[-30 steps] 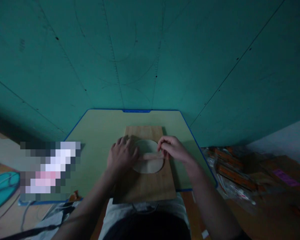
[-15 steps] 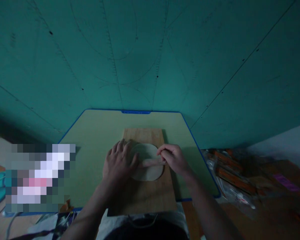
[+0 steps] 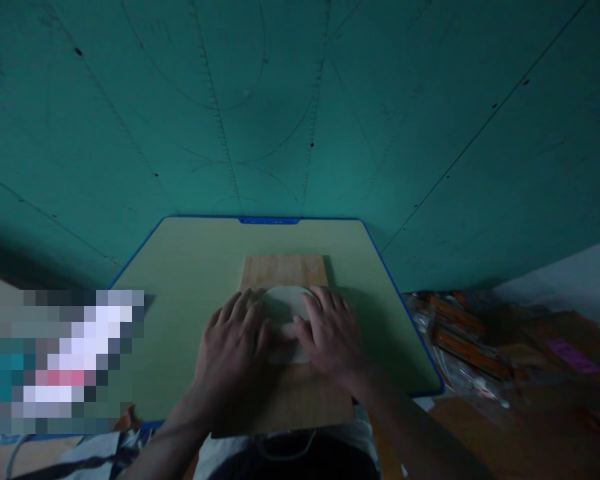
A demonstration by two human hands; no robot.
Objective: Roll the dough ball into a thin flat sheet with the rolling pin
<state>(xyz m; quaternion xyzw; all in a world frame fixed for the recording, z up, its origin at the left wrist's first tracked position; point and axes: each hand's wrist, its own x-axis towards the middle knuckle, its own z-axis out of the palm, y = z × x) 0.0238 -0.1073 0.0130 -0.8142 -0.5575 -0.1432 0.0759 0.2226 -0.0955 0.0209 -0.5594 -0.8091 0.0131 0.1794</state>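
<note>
A thin round sheet of pale dough (image 3: 286, 298) lies on a wooden board (image 3: 284, 267). Across its middle runs a short rolling pin (image 3: 283, 331), with both ends hidden under my hands. My left hand (image 3: 235, 337) rests palm down over the pin's left end, fingers stretched forward past the dough's left edge. Over the right end lies my right hand (image 3: 333, 333), also palm down, its fingers spread forward and the thumb pointing inward along the pin. Neither hand is wrapped around the pin.
The board stands on a pale table (image 3: 200, 260) with a blue rim, against a green wall (image 3: 270, 133). A blurred-out patch (image 3: 80, 360) covers the table's left side. Plastic-wrapped orange items (image 3: 460, 333) and a cardboard box (image 3: 570, 353) lie right of the table.
My right hand has gone from pinching near the pin's right end to lying flat over it, shifted left. My left hand stays over the left end.
</note>
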